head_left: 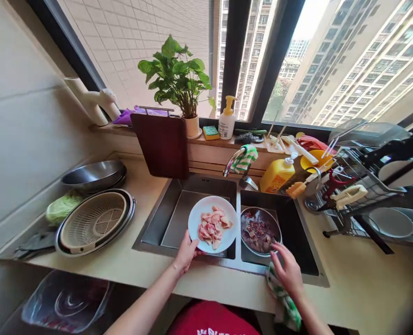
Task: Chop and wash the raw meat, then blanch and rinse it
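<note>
My left hand [186,253] grips the lower left rim of a white plate [196,211], thumb on top and fingers beneath. Sliced raw pink meat [213,225] lies in a heap on the plate, which is over the left sink basin [178,211]. My right hand [287,266] is by the near right edge of a round metal bowl [279,228] in the right basin, its fingers apart and nothing seen in them. Dark reddish liquid with pieces of dark meat [258,232] fills the bowl. Below that hand, a green and white cloth [286,307] hangs over the counter edge.
A faucet [230,163] with a striped cloth stands behind the sink, beside a yellow bottle [278,174]. Left are a colander [95,221], a pan [95,174] and a cabbage [63,207]. A dark cutting board [163,146] leans at the back; a dish rack [360,200] stands right.
</note>
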A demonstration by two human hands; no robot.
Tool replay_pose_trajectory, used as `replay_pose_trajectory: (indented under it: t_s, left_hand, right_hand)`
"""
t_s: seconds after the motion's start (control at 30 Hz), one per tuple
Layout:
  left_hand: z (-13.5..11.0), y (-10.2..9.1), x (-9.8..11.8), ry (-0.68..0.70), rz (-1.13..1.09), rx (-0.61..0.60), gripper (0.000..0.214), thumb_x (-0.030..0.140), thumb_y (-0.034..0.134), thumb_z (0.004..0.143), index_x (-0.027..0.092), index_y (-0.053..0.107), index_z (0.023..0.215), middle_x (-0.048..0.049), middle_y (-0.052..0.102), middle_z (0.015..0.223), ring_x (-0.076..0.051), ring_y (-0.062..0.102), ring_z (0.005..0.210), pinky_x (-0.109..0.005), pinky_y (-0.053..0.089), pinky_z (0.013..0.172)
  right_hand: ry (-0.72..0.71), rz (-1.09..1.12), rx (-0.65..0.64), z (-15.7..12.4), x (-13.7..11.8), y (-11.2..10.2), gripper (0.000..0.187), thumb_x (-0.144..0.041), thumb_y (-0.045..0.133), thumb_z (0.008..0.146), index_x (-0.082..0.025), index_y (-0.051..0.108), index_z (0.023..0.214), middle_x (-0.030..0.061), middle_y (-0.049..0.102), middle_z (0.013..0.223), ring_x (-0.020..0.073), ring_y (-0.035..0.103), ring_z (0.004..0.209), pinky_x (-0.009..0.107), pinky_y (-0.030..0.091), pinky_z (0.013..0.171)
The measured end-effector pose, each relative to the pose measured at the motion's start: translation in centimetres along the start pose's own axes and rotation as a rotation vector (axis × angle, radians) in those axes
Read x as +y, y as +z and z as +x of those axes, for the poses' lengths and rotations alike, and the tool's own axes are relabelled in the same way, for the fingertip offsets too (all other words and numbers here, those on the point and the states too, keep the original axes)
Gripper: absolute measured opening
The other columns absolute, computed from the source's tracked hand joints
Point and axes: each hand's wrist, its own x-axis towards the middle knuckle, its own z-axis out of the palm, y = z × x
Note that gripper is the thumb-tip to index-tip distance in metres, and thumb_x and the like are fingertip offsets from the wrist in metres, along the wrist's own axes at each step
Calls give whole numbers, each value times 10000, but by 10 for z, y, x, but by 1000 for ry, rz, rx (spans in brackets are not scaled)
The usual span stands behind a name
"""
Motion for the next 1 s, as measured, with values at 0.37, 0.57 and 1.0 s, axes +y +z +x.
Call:
replay_pose_trajectory:
  t_s: [0.37, 0.57, 1.0]
  left_hand:
    - [57, -8, 13, -49, -141, 100, 531, 253, 638, 735, 196, 411, 1212, -104, 648, 1038, -166, 644, 680, -265, 519, 553]
    - [81, -23, 19, -42, -113, 173, 554, 241, 642, 728, 199, 413, 1231, -98, 645, 1036, -146, 615, 644, -259, 515, 545]
    - [116, 9, 24, -119, -75, 54, 520, 253, 610, 737, 179, 392, 1203, -69, 651, 866, -150, 614, 577, -276, 519, 530]
  right_hand:
    - [130, -533, -360, 279, -54, 72, 466, -413, 422, 920, -76, 446, 1241, 210, 627, 1069, 302, 627, 993, 397, 481, 798]
    - [130, -683, -480, 299, -45, 85, 419, -474, 294, 958, -113, 441, 1113, 168, 677, 889, 289, 684, 830, 364, 482, 667]
    - [71, -704, -557, 310, -53, 74, 360, -442, 328, 960, -132, 444, 1102, 171, 696, 905, 282, 684, 852, 319, 450, 640]
